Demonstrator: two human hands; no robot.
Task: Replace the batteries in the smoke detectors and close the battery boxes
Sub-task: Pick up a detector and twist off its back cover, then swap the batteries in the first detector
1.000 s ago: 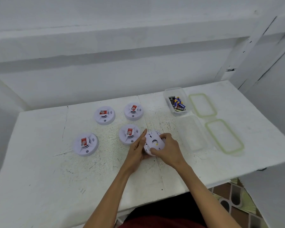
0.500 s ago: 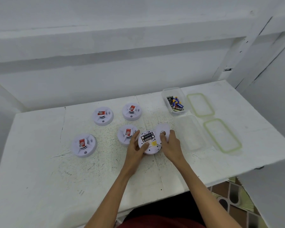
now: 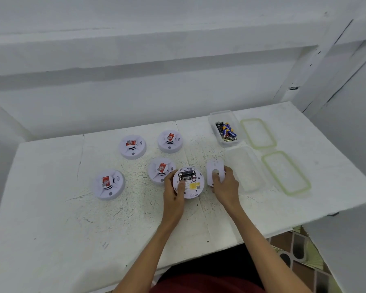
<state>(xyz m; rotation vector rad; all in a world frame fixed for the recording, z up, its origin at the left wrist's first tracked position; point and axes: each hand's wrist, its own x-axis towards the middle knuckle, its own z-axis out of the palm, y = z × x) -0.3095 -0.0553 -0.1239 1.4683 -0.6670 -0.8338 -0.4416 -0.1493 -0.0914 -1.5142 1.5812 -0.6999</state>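
The open smoke detector (image 3: 188,182) lay face down near the centre of the white surface (image 3: 51,218), its battery bay exposed. The left hand (image 3: 174,193) gripped it at its 8 o'clock rim, thumb on the back. The right hand (image 3: 225,187) held the detached back cover (image 3: 215,172) in a narrow grip, just beside the detector at 3 o'clock, apart from it.

Four closed detectors sat face up: one (image 3: 161,173) touching or nearly touching the open unit at 10 o'clock, two further back (image 3: 132,146) (image 3: 170,141), one (image 3: 108,184) well apart at 9 o'clock.

At 1 o'clock a clear box (image 3: 224,142) held batteries (image 3: 226,132); an empty clear box (image 3: 244,168) stood just beside the right hand at 3 o'clock. Two green-rimmed lids (image 3: 258,133) (image 3: 285,173) lay near the surface's right edge.

Open room lay along the near edge and the left portion of the surface.
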